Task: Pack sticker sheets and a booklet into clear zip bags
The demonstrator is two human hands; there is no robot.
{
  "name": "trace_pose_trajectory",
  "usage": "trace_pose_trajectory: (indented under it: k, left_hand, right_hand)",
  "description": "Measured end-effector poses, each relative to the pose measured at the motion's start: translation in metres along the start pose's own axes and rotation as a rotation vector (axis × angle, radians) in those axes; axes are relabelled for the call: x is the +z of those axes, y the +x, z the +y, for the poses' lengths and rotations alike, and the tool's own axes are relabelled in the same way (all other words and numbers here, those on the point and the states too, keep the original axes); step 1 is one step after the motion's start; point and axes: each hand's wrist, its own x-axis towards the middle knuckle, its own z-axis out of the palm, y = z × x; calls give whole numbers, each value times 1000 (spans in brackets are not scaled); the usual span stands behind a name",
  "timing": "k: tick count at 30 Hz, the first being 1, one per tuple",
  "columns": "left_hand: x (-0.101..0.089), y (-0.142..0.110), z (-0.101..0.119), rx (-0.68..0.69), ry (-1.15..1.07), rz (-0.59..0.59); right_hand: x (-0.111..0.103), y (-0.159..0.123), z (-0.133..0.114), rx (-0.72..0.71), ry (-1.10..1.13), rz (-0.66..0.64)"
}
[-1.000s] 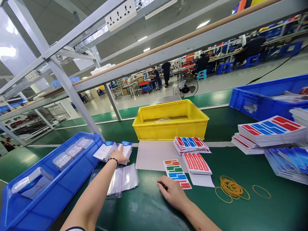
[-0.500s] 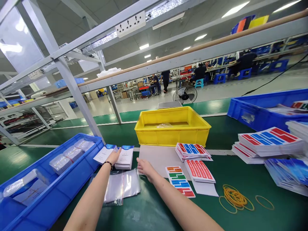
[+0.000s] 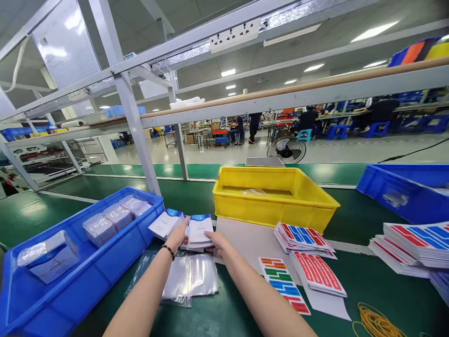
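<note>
While my two hands flank the booklet stack (image 3: 199, 230), the landmark for all positions is the yellow bin (image 3: 273, 209). The stack lies on the counter (image 3: 235, 311), just beyond the bin's near left corner. My right hand (image 3: 220, 243) grasps the stack's right edge, thumb on top and the other fingers curled at the side. My left hand (image 3: 176, 238) is at its left side, between it and the second stack (image 3: 166, 224), which lies farther left of the bin; I cannot tell how firmly these fingers close, because the contact is partly hidden.

Apply even pressure from both sides, so that the booklets stay square and do not fan out. Keep my left knuckles off the second stack; a bump could skew it. Judge the edges flush before adding any force. Keep my wrists above the clear bags (image 3: 204, 277), which lie nearer to me than the bin and to its left; slick film probably slides at a light touch.
</note>
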Motion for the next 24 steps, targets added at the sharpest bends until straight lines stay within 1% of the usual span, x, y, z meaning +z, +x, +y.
trace_pose_trajectory:
  k: [2, 5, 7, 9, 11, 13, 14, 16, 18, 20, 22, 24]
  left_hand:
    - [-2, -5, -2, -18, -62, -10]
    - [-8, -18, -11, 27, -175, 47]
    - [-10, -33, -21, 61, -269, 75]
    - [-5, -53, -32, 64, -368, 54]
    - [8, -76, -40, 37, -464, -30]
    - [28, -97, -44, -1, -537, -158]
    - [39, -107, -44, -2, -577, -226]
    - [60, -125, -41, 57, -676, -346]
    - [76, -141, -39, 130, -688, -385]
    - [86, -157, -40, 209, -586, -368]
    - [91, -170, -46, 312, -501, -375]
    - [93, -182, -56, 424, -460, -433]
  right_hand:
    - [-6, -3, -1, 41, 16, -19]
    - [-20, -18, -4, 33, 50, -42]
    - [-33, -36, -4, -14, 86, -52]
    - [-46, -61, -1, -80, 136, -76]
    - [-58, -89, 6, -124, 178, -101]
    - [-67, -119, 19, -142, 198, -119]
    - [-69, -133, 26, -146, 202, -128]
    - [-72, -159, 44, -171, 198, -156]
    - [-75, -180, 64, -235, 183, -147]
    - [-82, -197, 83, -313, 145, -104]
    - [-94, -210, 101, -384, 61, -69]
    - [-108, -221, 119, -445, -65, -35]
